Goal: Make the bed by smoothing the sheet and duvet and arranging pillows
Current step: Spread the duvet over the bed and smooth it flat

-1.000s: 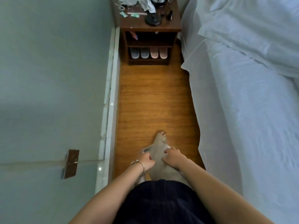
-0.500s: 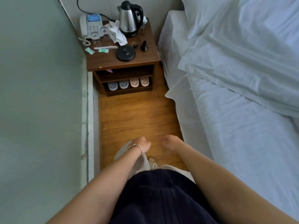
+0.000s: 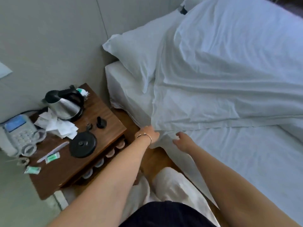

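Arms stretched forward, our left hand closed on the rumpled white duvet corner at the white-sheeted mattress edge, our right hand beside it, fingers loosely spread, gripping nothing, no readable writing.

Narrow strip of orange wooden floor at centre frame, squeezed between cluttered brown wooden desk at left and white-sheeted bed at right; open room above the sheet, lower right.
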A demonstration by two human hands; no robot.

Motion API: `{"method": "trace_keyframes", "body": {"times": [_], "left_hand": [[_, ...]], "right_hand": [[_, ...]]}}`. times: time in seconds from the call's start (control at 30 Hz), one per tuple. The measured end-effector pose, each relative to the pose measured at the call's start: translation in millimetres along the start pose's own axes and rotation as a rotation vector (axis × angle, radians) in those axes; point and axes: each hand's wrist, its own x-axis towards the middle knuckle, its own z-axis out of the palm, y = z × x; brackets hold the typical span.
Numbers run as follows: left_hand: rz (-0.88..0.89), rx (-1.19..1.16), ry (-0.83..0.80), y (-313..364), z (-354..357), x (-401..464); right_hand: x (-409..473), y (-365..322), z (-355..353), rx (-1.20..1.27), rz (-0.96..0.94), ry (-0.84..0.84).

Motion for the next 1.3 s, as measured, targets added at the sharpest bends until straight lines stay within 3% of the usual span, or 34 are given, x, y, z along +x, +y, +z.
{"method": "trace_keyframes", "body": {"times": [0.17, 0.27, 0.33, 0.43, 0.57, 0.77, 0.9, 1.0, 1.13, 1.3], "left_hand": [[0.133, -0.028, -0.03, 63, -75, 107], [0.183, -0.034, -0.05, 91, -89, 175], [0.168, 0.043, -0.081, 102, -88, 214], [0.108, 0.079, -0.125, 109, -74, 257], [0.064, 0.011, -0.106, 112, -53, 275], [-0.142, -0.308, 0.031, 121, -36, 282], [-0.125, -0.513, -0.072, 130, -39, 271], [0.086, -0.54, -0.097, 144, -55, 266], [0.483, -0.486, -0.05, 188, -107, 267], [0.848, -0.599, 0.095, 276, -199, 283]], "right_hand": [[67, -16, -69, 0.122, 0.101, 0.202], [112, -3, -97, 0.232, 0.351, 0.336], [138, 13, -104, 0.346, 0.533, 0.341], [169, 30, -98, 0.414, 0.644, 0.3], [192, 29, -84, 0.572, 0.722, 0.303], [218, 10, -83, 0.804, 0.904, 0.527], [209, 9, -96, 1.093, 1.002, 0.658], [201, 8, -111, 1.379, 0.869, 0.778], [194, -15, -172, 1.106, 0.487, 0.881], [188, -39, -288, 0.814, 0.255, 1.002]]}}
